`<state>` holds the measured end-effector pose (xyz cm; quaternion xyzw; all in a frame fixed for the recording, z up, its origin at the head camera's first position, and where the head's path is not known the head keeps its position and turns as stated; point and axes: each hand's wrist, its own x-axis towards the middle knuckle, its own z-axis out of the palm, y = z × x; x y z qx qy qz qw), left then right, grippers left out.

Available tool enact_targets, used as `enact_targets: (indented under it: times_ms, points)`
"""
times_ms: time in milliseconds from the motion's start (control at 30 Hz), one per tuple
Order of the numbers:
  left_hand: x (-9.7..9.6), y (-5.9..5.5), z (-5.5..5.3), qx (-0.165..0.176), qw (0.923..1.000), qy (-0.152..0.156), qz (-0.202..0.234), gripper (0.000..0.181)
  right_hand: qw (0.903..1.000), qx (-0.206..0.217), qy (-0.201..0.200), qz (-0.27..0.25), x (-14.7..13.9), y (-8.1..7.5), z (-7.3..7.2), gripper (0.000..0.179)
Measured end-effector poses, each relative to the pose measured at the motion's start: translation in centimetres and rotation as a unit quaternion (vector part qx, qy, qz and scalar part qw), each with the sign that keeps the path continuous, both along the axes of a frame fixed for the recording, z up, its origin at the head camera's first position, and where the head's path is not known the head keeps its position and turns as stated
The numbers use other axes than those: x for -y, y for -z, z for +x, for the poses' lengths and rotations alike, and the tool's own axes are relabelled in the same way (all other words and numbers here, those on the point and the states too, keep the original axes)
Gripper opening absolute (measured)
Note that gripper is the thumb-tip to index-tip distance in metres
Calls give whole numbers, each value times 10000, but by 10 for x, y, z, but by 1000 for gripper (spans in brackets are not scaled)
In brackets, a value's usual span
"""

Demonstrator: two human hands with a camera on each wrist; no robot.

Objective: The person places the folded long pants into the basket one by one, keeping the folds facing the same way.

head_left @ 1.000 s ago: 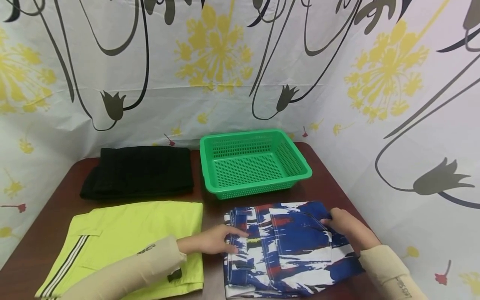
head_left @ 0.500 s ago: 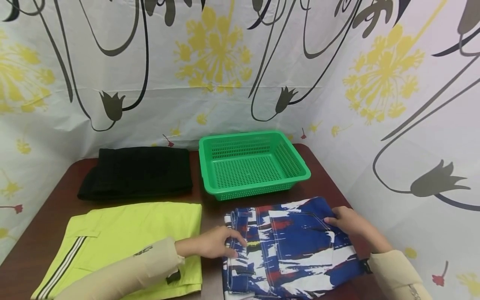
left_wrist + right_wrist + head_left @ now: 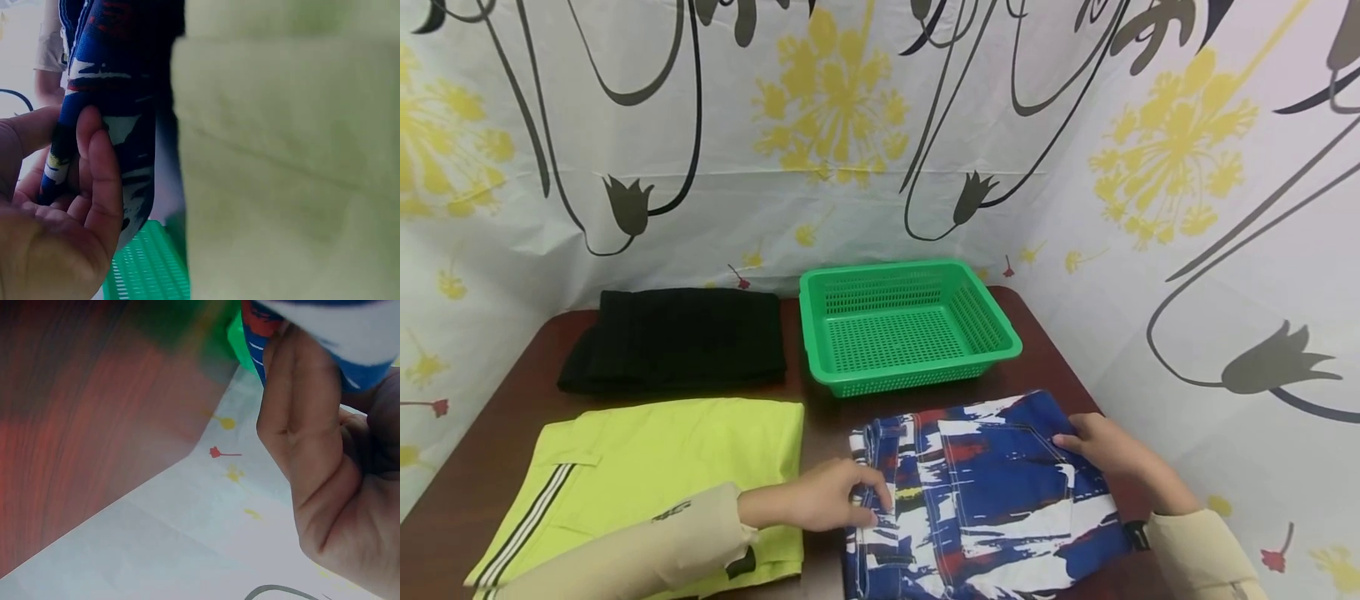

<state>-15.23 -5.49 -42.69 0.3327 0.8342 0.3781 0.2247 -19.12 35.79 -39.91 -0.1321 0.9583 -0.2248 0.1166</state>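
Locate folded blue-white-red printed pants at near right of table, nearer than green basket. Note left grip clamped on left edge, right grip clamped on right edge. Likely risk: slipping or unfolding, caused by shallow pinch or uneven tension.

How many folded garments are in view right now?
3: the black garment at the back left, the yellow garment in front of it, and the patterned garment on the right, held by the left hand and right hand. Any lying underneath would be hidden.
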Motion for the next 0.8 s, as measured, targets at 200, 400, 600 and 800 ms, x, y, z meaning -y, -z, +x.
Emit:
enact_targets:
  times_ms: [200,400,600,800]
  points:
    - [0,-5,12,-537,9985,81,-98,14,9999,27,-56,-153,3,-5,2,24]
    - [2,-12,17,-675,9976,115,64,14,9986,163,-60,-497,3,-9,4,24]
    - [3,-19,16,-940,9951,196,232,19,9972,191,-36,-716,2,-18,3,31]
    - [3,-27,16,-1132,9933,122,189,21,9966,219,-52,-793,1,-23,0,35]
